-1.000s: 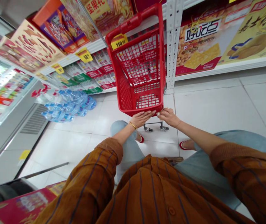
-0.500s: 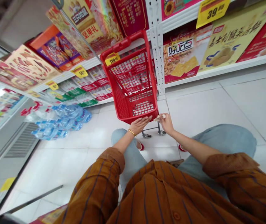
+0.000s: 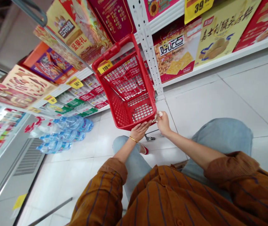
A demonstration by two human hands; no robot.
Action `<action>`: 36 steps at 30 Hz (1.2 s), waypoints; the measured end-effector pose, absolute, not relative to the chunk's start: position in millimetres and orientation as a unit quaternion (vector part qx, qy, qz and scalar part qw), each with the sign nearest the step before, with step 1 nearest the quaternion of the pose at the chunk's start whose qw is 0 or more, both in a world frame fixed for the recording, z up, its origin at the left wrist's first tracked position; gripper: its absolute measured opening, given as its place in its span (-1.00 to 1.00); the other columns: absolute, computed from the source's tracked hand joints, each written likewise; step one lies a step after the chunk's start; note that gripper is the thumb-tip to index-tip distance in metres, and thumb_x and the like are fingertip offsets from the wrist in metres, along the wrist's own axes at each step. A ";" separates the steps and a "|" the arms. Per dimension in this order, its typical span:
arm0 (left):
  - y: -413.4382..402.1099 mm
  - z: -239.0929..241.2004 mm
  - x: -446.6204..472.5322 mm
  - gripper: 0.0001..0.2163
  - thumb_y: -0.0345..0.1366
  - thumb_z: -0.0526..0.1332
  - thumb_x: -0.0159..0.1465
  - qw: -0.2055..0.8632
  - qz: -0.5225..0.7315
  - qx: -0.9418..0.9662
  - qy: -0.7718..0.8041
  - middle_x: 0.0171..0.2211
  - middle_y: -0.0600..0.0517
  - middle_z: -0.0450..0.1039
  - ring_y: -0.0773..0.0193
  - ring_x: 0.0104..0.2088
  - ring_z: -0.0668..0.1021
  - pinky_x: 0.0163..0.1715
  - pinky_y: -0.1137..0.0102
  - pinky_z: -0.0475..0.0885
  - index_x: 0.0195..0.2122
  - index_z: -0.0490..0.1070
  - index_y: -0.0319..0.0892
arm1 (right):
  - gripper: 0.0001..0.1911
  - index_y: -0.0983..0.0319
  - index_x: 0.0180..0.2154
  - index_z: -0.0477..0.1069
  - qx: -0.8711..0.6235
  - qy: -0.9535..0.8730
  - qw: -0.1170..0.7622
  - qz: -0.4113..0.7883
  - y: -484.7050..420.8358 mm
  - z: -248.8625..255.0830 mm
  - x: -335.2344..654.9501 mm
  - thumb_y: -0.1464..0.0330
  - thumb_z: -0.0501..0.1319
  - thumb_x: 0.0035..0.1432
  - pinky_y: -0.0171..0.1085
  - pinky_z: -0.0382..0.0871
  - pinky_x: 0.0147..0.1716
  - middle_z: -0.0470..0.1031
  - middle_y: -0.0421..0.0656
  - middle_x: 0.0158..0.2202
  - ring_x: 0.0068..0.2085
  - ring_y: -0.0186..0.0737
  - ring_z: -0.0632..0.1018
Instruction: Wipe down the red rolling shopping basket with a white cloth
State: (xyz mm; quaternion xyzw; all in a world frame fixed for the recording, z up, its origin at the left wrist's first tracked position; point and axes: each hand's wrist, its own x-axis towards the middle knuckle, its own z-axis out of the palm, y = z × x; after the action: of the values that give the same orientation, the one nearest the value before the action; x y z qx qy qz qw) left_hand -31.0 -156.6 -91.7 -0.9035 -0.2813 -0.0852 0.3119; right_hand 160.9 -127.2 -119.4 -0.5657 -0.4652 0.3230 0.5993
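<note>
A small red plastic shopping cart point(image 3: 132, 94) stands right in front of me, its basket bare inside and its handle toward the shelf. My left hand point(image 3: 141, 130), with a gold bangle at the wrist, lies with fingers stretched along the outside of the near rim. At the near right corner, my right hand point(image 3: 163, 124) is closed on a crumpled whitish cloth point(image 3: 156, 116), which touches the basket's edge. Parts of the cloth stick out between the fingers; the rest of it is hidden.
Shelves behind the cart carry snack boxes point(image 3: 176, 55) and yellow price tags point(image 3: 104, 67). Shrink-wrapped water bottles point(image 3: 64, 135) lie on the tiled floor to the left, beside a refrigerated case point(image 3: 28, 157). My bent knees point(image 3: 223, 135) flank the cart's near end.
The cloth in my right hand has moved slightly and now meets the cart's near right corner. My left hand stays on the rim. The view has shifted and tilted a little.
</note>
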 end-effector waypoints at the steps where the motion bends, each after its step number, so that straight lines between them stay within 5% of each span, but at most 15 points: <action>1: -156.6 -91.8 -31.7 -0.47 -0.51 0.06 0.25 0.314 -0.086 -0.903 -0.280 0.24 0.13 0.15 0.36 0.34 -0.13 0.32 0.30 -0.56 0.23 0.24 0.01 | -0.67 0.16 -0.24 0.31 -0.565 -0.462 0.605 0.319 -128.6 -114.3 160.9 0.06 -0.01 0.28 -0.06 0.37 -0.16 0.41 -0.08 -0.28 -0.20 -0.09 0.43; 10: -154.5 -99.5 -38.4 -0.54 -0.47 0.08 0.26 0.319 -0.090 -0.903 -0.275 0.20 0.06 0.23 0.33 0.34 0.00 0.34 0.29 -0.51 0.18 0.33 -0.02 | -0.60 0.15 0.04 0.22 -0.514 -0.495 0.655 0.250 -152.3 -83.7 155.9 0.08 -0.05 0.30 -0.01 0.24 0.10 0.28 0.00 -0.02 0.06 -0.04 0.35; 18: -153.8 -103.6 -43.9 -0.48 -0.51 0.03 0.27 0.238 -0.050 -0.913 -0.328 0.15 0.07 0.34 0.43 0.30 0.14 0.31 0.43 -0.51 0.25 0.22 -0.04 | -0.38 0.22 0.29 0.00 -0.546 -0.604 0.547 0.195 -149.9 -125.9 152.2 0.23 0.02 0.25 0.07 0.13 0.18 0.17 0.06 0.13 0.16 0.04 0.25; 24: -152.3 -103.1 -52.0 -0.51 -0.49 0.04 0.29 0.251 -0.084 -0.911 -0.315 0.11 0.09 0.40 0.43 0.25 0.27 0.30 0.45 -0.54 0.25 0.22 -0.04 | -0.49 0.23 0.23 0.15 -0.513 -0.594 0.581 0.216 -145.8 -152.2 153.4 0.37 -0.06 0.26 0.03 0.32 0.08 0.28 0.04 0.02 0.03 -0.05 0.38; 31: -162.4 -101.3 -48.7 -0.64 -0.28 0.15 0.31 0.181 -0.109 -0.886 -0.413 0.01 -0.05 0.52 0.23 0.28 0.25 0.37 0.24 -0.33 0.14 0.39 -0.03 | -0.58 0.17 0.16 0.20 -0.473 -0.527 0.680 0.192 -152.7 -91.8 160.8 0.28 0.06 0.30 -0.01 0.31 0.12 0.38 -0.01 0.05 0.09 -0.11 0.40; 36: -166.6 -62.6 10.0 -0.51 -0.18 0.04 0.36 0.214 -0.236 -0.792 -0.521 0.22 -0.20 0.27 0.10 0.36 0.05 0.36 0.05 -0.26 0.28 0.17 -0.26 | -0.59 0.13 0.19 0.20 -0.448 -0.529 0.682 0.233 -166.0 -68.8 151.4 0.29 0.01 0.33 0.05 0.18 0.24 0.30 -0.04 0.20 0.26 -0.10 0.27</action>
State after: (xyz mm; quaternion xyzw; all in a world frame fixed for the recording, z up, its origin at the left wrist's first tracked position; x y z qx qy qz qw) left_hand 10.0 -166.6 -62.6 -0.7916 -0.5211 -0.2363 0.2142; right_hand 151.4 -166.0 -68.8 -0.4482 -0.5289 0.2328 0.6821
